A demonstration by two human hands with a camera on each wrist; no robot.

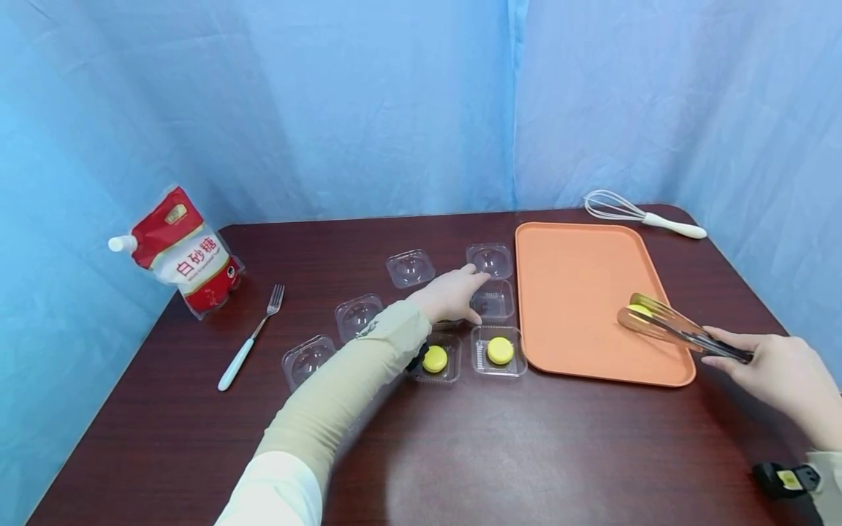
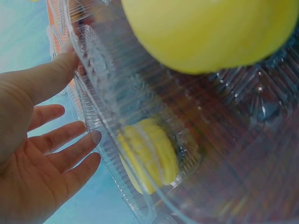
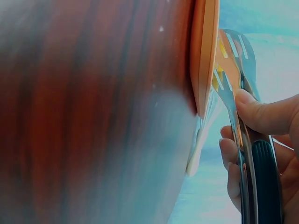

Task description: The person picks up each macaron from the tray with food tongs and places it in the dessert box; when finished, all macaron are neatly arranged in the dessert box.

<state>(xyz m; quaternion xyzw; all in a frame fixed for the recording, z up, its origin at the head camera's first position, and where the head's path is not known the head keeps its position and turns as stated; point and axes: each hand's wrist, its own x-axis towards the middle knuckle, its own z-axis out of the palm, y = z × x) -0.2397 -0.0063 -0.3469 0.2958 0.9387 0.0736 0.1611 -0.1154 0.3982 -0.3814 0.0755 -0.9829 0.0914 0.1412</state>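
My left hand (image 1: 451,294) reaches over the clear plastic boxes, thumb and fingers spread at the left edge of a box (image 1: 495,301) beside the tray. In the left wrist view the fingers lie loosely extended, with the thumb at a box's rim. Yellow macarons sit in two near boxes, one macaron (image 1: 500,351) at the right and another macaron (image 1: 435,359) by my wrist. My right hand (image 1: 783,369) grips metal tongs (image 3: 247,135), whose ends are around a yellow macaron (image 1: 639,311) over the orange tray (image 1: 579,292). Part of another box is hidden under my left hand.
Several lidded box halves stand open, among them a lid (image 1: 411,269) at the back and a lid (image 1: 309,361) at the left. A fork (image 1: 252,337) and a red sugar pouch (image 1: 191,256) lie at the left. A whisk (image 1: 645,213) lies behind the tray.
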